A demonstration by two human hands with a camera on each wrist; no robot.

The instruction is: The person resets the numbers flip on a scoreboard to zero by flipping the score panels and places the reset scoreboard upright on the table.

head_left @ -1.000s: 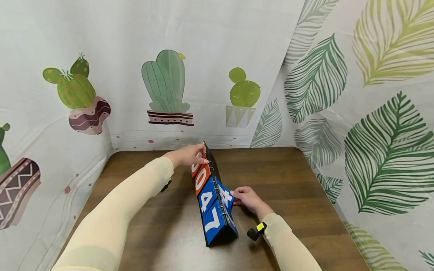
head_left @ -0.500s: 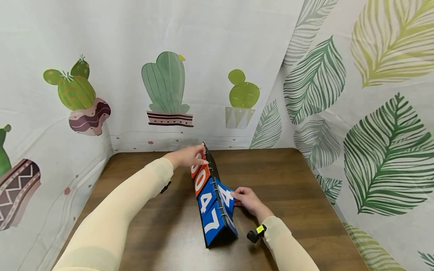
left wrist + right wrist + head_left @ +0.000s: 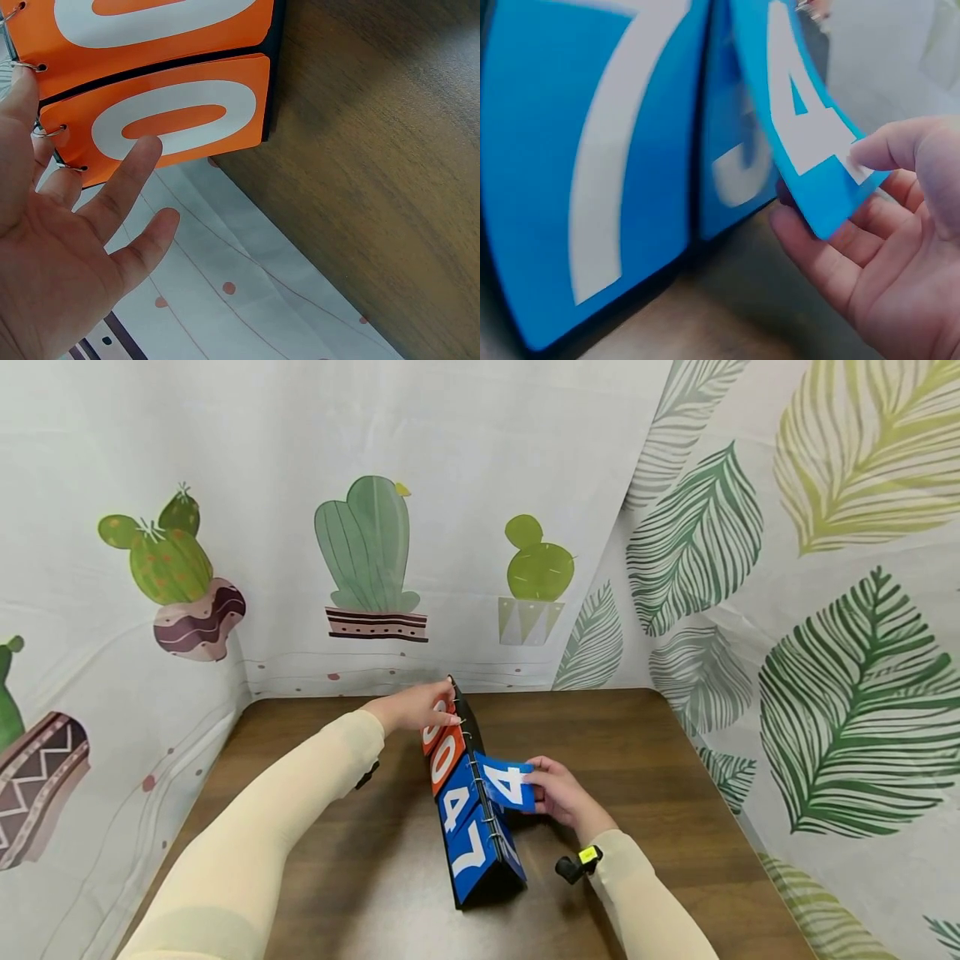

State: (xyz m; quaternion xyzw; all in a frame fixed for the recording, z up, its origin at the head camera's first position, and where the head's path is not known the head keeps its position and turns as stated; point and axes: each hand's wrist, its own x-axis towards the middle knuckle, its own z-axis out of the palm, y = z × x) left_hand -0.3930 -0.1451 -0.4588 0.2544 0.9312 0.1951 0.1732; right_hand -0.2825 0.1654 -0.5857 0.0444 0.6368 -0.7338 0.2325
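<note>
A tent-shaped flip scoreboard point(image 3: 480, 885) stands on the wooden table, its number cards hung on metal rings along the top ridge. Orange cards with a 0 point(image 3: 187, 120) fill the far end; blue cards showing 4 and 7 point(image 3: 622, 150) are nearer. My left hand point(image 3: 416, 704) grips the ridge at the far end, with two fingers lying over an orange card in the left wrist view. On the right side, my right hand point(image 3: 561, 793) pinches the free edge of a blue card with a white 4 point(image 3: 504, 782), lifted away from the board. Under it, part of another blue card point(image 3: 742, 165) shows.
The brown wooden table point(image 3: 637, 743) extends on both sides of the scoreboard. Behind it hangs a white cloth point(image 3: 457, 560) printed with cacti, and a leaf-printed one point(image 3: 825, 693) covers the right side.
My right hand has raised the blue 4 card outward and to the right, so it stands farther from the board. The left hand has kept its place on the ridge.
</note>
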